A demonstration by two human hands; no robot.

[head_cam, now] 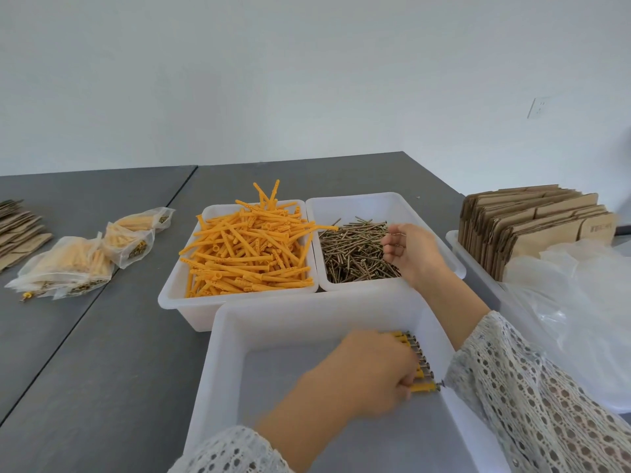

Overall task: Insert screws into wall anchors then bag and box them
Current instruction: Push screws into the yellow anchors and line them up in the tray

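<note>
Cardboard (532, 227) right, filled bags (68, 264) left

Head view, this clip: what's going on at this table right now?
A person is assembling screw-and-anchor sets. The left hand grips a finished anchor in the row of assembled anchors in the near bin. The right hand hovers loosely curled over the bin of screws. The bin of orange anchors sits beside it. Filled bags lie to the left, flat cartons to the right.

Left hand (367, 373) motion-blurred, covering assembled anchors (421, 365), cardboard stack (20, 230) cut off at left edge
</note>
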